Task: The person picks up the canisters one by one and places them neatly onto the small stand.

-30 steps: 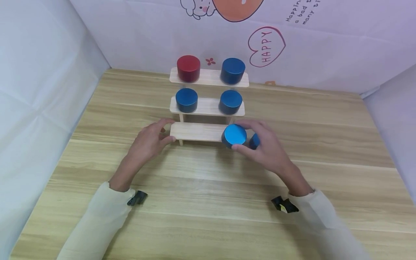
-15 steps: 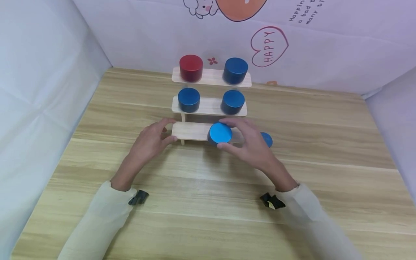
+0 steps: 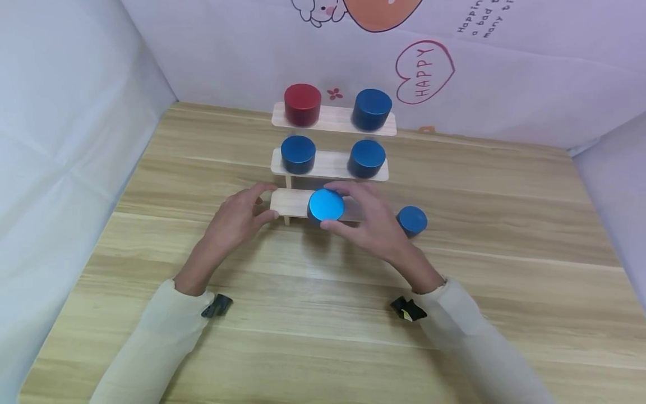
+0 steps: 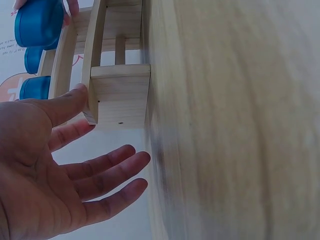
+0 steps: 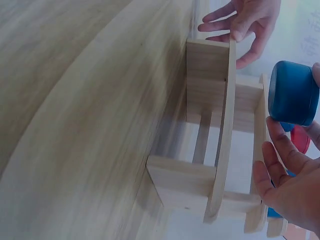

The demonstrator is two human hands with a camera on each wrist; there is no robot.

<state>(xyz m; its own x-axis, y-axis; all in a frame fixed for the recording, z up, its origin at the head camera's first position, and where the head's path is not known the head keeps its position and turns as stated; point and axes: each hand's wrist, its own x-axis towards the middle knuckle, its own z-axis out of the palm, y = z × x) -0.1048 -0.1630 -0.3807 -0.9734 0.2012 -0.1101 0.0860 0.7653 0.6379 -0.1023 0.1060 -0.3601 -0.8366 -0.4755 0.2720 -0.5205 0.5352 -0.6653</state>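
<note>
A three-step wooden stand (image 3: pixel 287 202) stands on the table. At its lowest step's left end, my left hand (image 3: pixel 233 220) pinches the board between thumb and index finger; its other fingers spread free in the left wrist view. My right hand (image 3: pixel 375 225) holds a blue round tin (image 3: pixel 326 206) between thumb and fingers. In the right wrist view this tin (image 5: pixel 294 93) hangs above the lowest step, apart from the board. On the middle step sit two blue tins, a left one (image 3: pixel 298 154) and a right one (image 3: pixel 367 159).
The top step carries a red tin (image 3: pixel 303 105) on the left and a blue tin (image 3: pixel 372 110) on the right. Another blue tin (image 3: pixel 412 221) stands on the table (image 3: pixel 323 336) right of the stand. A printed white cloth (image 3: pixel 227 50) hangs behind.
My right hand has moved left with the blue tin, from the lowest step's right end to near its middle. The tin on the table has come into full view. My left hand keeps its place.
</note>
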